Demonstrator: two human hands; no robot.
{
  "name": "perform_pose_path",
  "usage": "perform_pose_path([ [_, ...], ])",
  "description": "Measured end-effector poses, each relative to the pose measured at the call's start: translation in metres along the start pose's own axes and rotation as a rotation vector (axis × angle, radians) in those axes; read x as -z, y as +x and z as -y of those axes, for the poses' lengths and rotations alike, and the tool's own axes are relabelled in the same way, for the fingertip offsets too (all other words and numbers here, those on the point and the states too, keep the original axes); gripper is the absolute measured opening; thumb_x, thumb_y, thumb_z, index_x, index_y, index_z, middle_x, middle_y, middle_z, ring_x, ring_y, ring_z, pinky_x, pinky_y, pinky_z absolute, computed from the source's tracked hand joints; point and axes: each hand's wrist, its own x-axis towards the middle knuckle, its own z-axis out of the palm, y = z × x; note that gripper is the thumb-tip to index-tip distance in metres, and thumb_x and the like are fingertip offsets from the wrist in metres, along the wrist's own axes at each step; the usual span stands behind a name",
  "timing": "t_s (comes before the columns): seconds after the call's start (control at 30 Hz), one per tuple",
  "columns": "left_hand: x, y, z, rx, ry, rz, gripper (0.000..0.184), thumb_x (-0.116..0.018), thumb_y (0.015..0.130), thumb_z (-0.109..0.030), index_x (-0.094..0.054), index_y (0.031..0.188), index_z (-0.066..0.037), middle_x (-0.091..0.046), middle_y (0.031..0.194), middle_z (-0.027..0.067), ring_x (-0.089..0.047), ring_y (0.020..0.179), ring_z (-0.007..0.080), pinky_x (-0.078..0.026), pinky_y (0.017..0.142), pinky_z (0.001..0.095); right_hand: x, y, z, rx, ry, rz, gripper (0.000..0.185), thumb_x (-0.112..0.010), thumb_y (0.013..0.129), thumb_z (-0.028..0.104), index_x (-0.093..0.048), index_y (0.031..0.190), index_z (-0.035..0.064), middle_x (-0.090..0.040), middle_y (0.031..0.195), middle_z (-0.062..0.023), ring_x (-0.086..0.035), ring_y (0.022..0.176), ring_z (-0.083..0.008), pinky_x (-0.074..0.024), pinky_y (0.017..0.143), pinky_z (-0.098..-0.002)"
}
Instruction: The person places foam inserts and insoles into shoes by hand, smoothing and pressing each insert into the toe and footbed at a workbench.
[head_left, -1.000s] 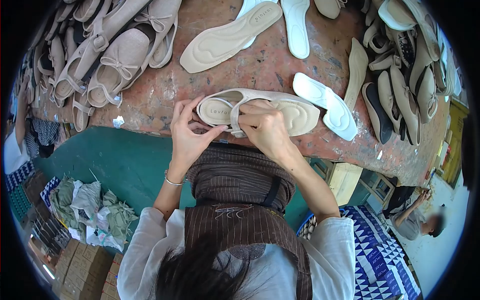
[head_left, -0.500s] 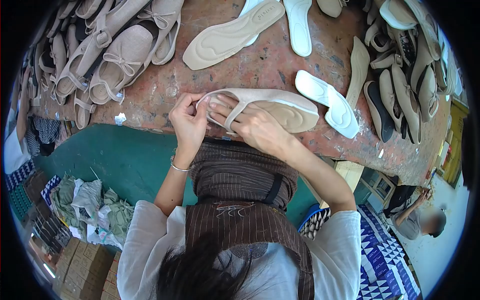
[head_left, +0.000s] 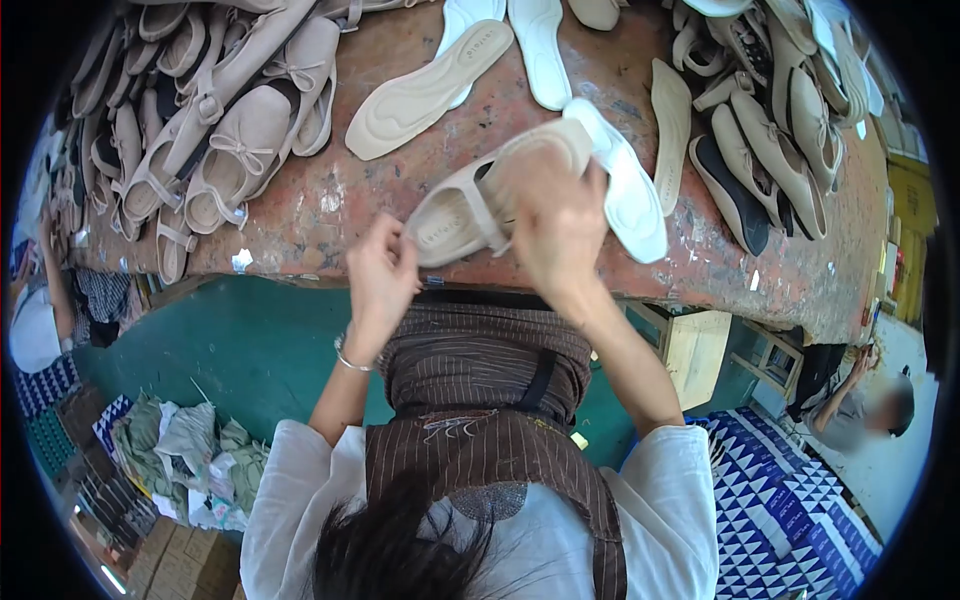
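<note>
A beige strapped shoe (head_left: 450, 222) lies at a slant near the table's front edge, its toe end toward the upper right. My left hand (head_left: 383, 275) is at its heel end, fingers pinched together on or beside the rim; what they hold, if anything, is too small to make out. Over the front half of the shoe is my right hand (head_left: 555, 225), smeared by motion, its fingers hard to read. Just right of the shoe lies a white insole (head_left: 630, 200). Behind it are a beige insole (head_left: 430, 90) and another white insole (head_left: 540, 50).
Many beige shoes (head_left: 245, 150) are heaped at the left of the red worn table (head_left: 310, 240), more (head_left: 790, 140) at the right. A long beige piece (head_left: 670, 125) lies before the right heap. A co-worker (head_left: 865, 405) is at the far right, with patterned boxes (head_left: 780, 500) below.
The shoe has turned, its toe end swinging up and away from me. My right hand has come out of the heel area and moved to the front half. My left hand has dropped slightly lower.
</note>
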Motion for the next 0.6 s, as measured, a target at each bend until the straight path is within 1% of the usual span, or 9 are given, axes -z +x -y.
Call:
perform_pose_path([
  [0.07, -0.018, -0.016, 0.022, -0.237, 0.248, 0.07, 0.01, -0.064, 0.091, -0.006, -0.058, 0.087, 0.0, -0.066, 0.066, 0.0115, -0.066, 0.049, 0.019, -0.049, 0.043, 0.0308, -0.008, 0.018, -0.018, -0.211, 0.007, -0.113, 0.028, -0.073, 0.072, 0.01, -0.071, 0.097, -0.0015, -0.068, 0.099, -0.0172, -0.064, 0.094, -0.0316, -0.0434, 0.097, -0.0453],
  [0.13, -0.034, -0.037, -0.001, -0.379, 0.512, 0.036, 0.02, -0.075, 0.082, -0.015, -0.058, 0.076, -0.007, -0.059, 0.056, 0.0084, -0.062, 0.05, 0.0296, -0.047, 0.049, 0.0389, 0.0, 0.025, -0.024, -0.396, 0.186, -0.09, 0.03, -0.076, 0.073, 0.011, -0.068, 0.1, -0.0017, -0.066, 0.101, -0.018, -0.063, 0.091, -0.0331, -0.0466, 0.089, -0.0434],
  [0.2, -0.047, -0.051, -0.011, -0.504, 0.493, -0.022, 0.023, -0.078, 0.079, -0.016, -0.058, 0.073, -0.007, -0.056, 0.056, 0.0073, -0.059, 0.05, 0.029, -0.046, 0.049, 0.0401, 0.022, 0.027, -0.02, -0.545, 0.542, 0.088, 0.031, -0.077, 0.075, 0.012, -0.065, 0.1, -0.002, -0.063, 0.104, -0.0188, -0.061, 0.089, -0.0346, -0.0486, 0.083, -0.0411],
  [0.23, -0.051, -0.056, -0.009, -0.655, 0.475, -0.018, 0.023, -0.08, 0.077, -0.017, -0.06, 0.074, -0.007, -0.057, 0.06, 0.0066, -0.059, 0.055, 0.0273, -0.046, 0.051, 0.0392, 0.036, 0.019, -0.011, -0.42, 0.375, 0.148, 0.024, -0.075, 0.073, 0.004, -0.061, 0.091, -0.0028, -0.061, 0.107, -0.0195, -0.06, 0.087, -0.0343, -0.0486, 0.075, -0.0387],
  [0.3, -0.06, -0.066, -0.012, -0.822, 0.506, 0.05, 0.021, -0.081, 0.072, -0.017, -0.067, 0.082, -0.004, -0.066, 0.084, 0.0084, -0.063, 0.081, 0.0276, -0.049, 0.062, 0.0364, 0.044, -0.022, 0.004, -0.228, 0.432, 0.164, 0.023, -0.069, 0.068, -0.007, -0.055, 0.084, 0.001, -0.06, 0.116, -0.0247, -0.062, 0.107, -0.0417, -0.0512, 0.093, -0.0459],
  [0.33, -0.065, -0.07, -0.009, -0.816, 0.552, 0.103, 0.028, -0.077, 0.072, -0.017, -0.072, 0.097, -0.004, -0.066, 0.103, 0.013, -0.06, 0.101, 0.0347, -0.052, 0.084, 0.0429, 0.045, -0.039, 0.012, -0.13, 0.272, 0.24, 0.028, -0.068, 0.066, -0.008, -0.054, 0.088, 0.0011, -0.059, 0.124, -0.0272, -0.058, 0.119, -0.0449, -0.045, 0.105, -0.054],
  [0.4, -0.074, -0.064, -0.001, -0.919, 0.657, 0.167, 0.04, -0.073, 0.075, -0.018, -0.07, 0.111, -0.001, -0.062, 0.119, 0.0189, -0.054, 0.117, 0.0406, -0.041, 0.105, 0.055, 0.029, -0.074, 0.027, -0.119, 0.065, 0.292, 0.026, -0.063, 0.075, -0.002, -0.055, 0.099, -0.0021, -0.057, 0.131, -0.0281, -0.055, 0.126, -0.0426, -0.0326, 0.113, -0.0593],
  [0.43, -0.082, -0.064, 0.006, -0.842, 0.678, 0.18, 0.048, -0.064, 0.081, -0.018, -0.063, 0.124, 0.003, -0.06, 0.126, 0.0208, -0.048, 0.13, 0.0362, -0.028, 0.115, 0.0607, 0.019, -0.076, 0.027, -0.121, 0.01, 0.281, 0.027, -0.06, 0.078, 0.0, -0.057, 0.105, -0.0036, -0.057, 0.132, -0.0276, -0.054, 0.127, -0.0417, -0.0314, 0.114, -0.0578],
  [0.6, -0.09, -0.057, 0.019, -0.854, 0.718, 0.195, 0.047, -0.057, 0.083, -0.011, -0.058, 0.124, 0.011, -0.056, 0.13, 0.0271, -0.045, 0.134, 0.0414, -0.031, 0.114, 0.0588, -0.021, -0.026, 0.001, -0.143, -0.098, 0.276, 0.044, -0.055, 0.081, 0.002, -0.055, 0.123, -0.0096, -0.062, 0.121, -0.0236, -0.059, 0.118, -0.0366, -0.029, 0.115, -0.0546],
])
